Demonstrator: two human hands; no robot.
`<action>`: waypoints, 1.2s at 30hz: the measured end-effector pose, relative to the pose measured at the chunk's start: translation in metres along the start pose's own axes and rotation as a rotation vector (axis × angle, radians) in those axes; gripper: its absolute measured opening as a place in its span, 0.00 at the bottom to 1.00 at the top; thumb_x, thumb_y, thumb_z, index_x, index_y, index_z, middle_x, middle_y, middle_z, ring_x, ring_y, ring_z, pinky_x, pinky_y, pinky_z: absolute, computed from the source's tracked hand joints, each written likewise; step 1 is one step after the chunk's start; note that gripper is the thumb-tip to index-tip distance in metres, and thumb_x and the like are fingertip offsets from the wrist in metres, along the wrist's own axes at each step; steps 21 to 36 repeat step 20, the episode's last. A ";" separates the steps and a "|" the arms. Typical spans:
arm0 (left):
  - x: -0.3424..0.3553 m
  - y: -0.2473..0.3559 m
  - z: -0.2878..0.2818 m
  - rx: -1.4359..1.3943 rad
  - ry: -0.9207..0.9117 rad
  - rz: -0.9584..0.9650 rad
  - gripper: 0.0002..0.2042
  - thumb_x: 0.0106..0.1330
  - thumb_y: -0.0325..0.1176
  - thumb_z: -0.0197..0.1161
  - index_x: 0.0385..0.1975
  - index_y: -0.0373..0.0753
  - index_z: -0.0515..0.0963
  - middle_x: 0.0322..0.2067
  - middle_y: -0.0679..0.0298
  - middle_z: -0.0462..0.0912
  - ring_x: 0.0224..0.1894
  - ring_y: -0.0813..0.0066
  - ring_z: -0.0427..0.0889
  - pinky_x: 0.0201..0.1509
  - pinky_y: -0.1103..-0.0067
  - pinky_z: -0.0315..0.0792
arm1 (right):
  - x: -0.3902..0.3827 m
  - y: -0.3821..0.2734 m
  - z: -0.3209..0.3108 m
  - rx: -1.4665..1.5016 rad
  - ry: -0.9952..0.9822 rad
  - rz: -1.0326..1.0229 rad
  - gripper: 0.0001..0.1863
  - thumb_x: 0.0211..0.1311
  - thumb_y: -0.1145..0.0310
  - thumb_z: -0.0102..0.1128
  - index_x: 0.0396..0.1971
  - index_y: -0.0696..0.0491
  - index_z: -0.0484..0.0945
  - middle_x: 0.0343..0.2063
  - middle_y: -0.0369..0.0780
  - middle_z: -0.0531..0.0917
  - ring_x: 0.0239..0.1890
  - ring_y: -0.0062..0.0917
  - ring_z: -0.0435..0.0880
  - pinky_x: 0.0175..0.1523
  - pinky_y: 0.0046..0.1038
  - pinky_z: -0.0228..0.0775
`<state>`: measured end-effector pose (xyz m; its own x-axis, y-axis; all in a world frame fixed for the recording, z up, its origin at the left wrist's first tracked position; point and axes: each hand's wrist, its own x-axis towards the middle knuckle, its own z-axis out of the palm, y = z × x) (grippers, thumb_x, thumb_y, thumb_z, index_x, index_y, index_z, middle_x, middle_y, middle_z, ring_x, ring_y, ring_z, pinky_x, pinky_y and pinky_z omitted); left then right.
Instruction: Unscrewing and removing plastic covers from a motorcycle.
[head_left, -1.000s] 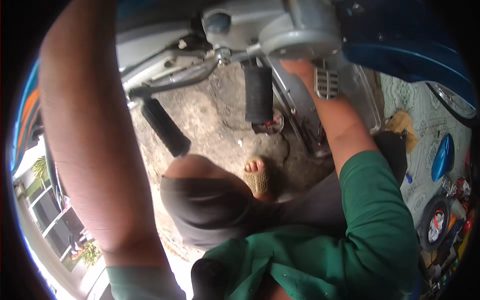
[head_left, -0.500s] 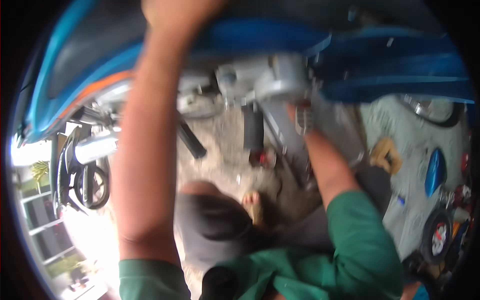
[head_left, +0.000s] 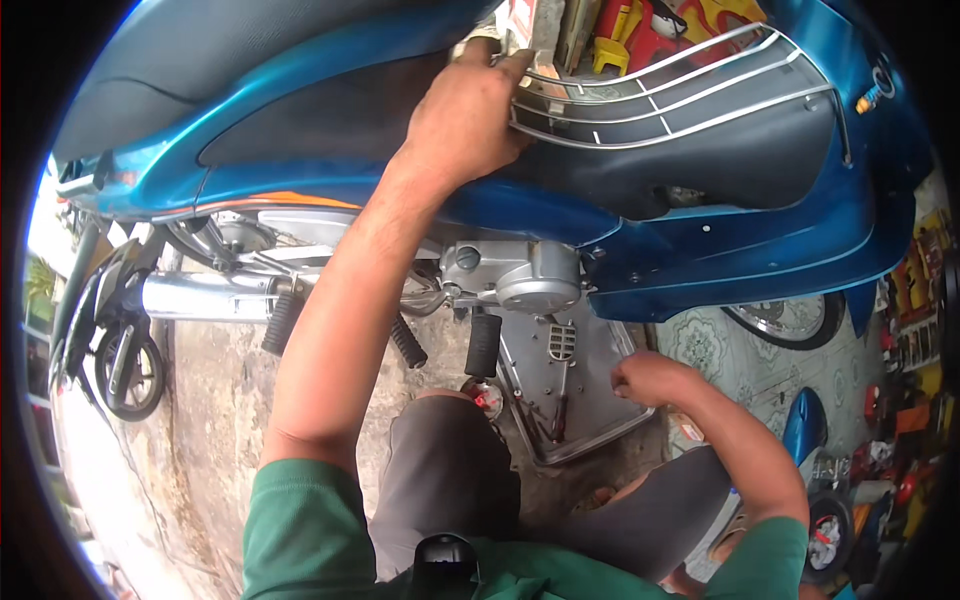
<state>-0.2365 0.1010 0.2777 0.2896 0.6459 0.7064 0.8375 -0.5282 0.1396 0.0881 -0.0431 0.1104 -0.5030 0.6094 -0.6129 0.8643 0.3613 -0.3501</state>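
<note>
A blue motorbike (head_left: 400,200) stands side-on before me. My left hand (head_left: 465,115) reaches up to its middle, fingers bent over the top edge of the body beside the end of a silver wire rack (head_left: 680,130); the fingertips are partly hidden. To the right and lower, my right hand (head_left: 655,380) is held with curled fingers over the right rim of a grey metal tray (head_left: 600,435). Whether anything small is in it cannot be made out. Inside the tray lie a dark-handled screwdriver (head_left: 560,415) and several small parts. A gridded pedal (head_left: 562,342) shows above the tray.
The silver engine cover (head_left: 535,275) and a black rubber footrest (head_left: 483,345) jut out above my knees. A red-and-white round item (head_left: 485,398) is beside the tray. A blue panel (head_left: 805,425) and a wheel (head_left: 825,535) lie at right. Another motorbike (head_left: 125,350) stands at left.
My right hand has come away from beneath the engine, back and right to the tray's rim. The view has tilted up and steadied, so my left hand and the wire rack now show.
</note>
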 end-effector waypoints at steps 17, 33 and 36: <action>0.003 -0.004 0.002 -0.229 0.151 0.226 0.36 0.41 0.31 0.78 0.55 0.36 0.72 0.49 0.44 0.77 0.50 0.46 0.78 0.56 0.66 0.73 | -0.030 -0.053 0.015 0.327 0.318 -0.097 0.11 0.54 0.75 0.59 0.39 0.56 0.78 0.35 0.45 0.82 0.37 0.35 0.83 0.43 0.31 0.74; -0.001 0.017 -0.033 -0.139 -0.021 0.109 0.36 0.39 0.24 0.77 0.55 0.31 0.73 0.49 0.43 0.78 0.50 0.47 0.80 0.54 0.69 0.74 | -0.053 -0.052 -0.005 0.349 0.394 -0.037 0.10 0.53 0.74 0.58 0.37 0.56 0.78 0.31 0.44 0.81 0.35 0.33 0.81 0.43 0.32 0.73; -0.001 0.017 -0.033 -0.139 -0.021 0.109 0.36 0.39 0.24 0.77 0.55 0.31 0.73 0.49 0.43 0.78 0.50 0.47 0.80 0.54 0.69 0.74 | -0.053 -0.052 -0.005 0.349 0.394 -0.037 0.10 0.53 0.74 0.58 0.37 0.56 0.78 0.31 0.44 0.81 0.35 0.33 0.81 0.43 0.32 0.73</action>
